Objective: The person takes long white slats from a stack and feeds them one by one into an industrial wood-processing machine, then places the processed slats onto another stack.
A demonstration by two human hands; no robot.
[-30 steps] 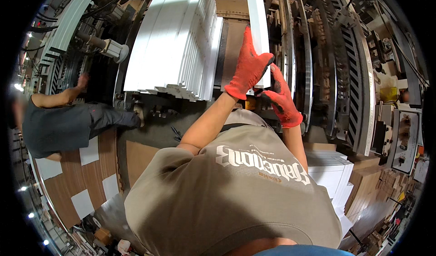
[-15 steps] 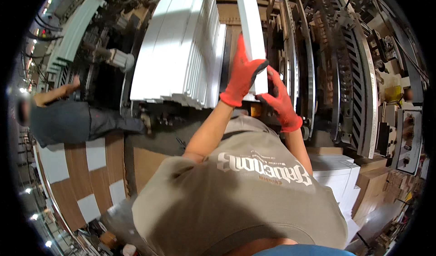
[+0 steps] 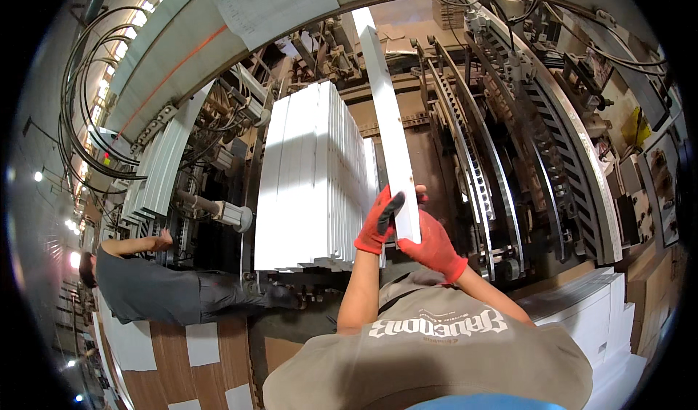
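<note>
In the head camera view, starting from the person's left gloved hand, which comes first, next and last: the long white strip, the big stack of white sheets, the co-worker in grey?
1. long white strip: gripped by the left hand.
2. stack of white sheets: just to its left.
3. co-worker in grey: far left, lower.

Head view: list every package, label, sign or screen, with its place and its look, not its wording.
Cardboard boxes: far right edge, brown, stacked.
White flat stacks: lower right, beside the person, rectangular, plain white.
Yellow tag: upper right on the machine, small, yellow.
Sheet: top centre, pale, with fine print too small to tell.
No screen shows.
</note>
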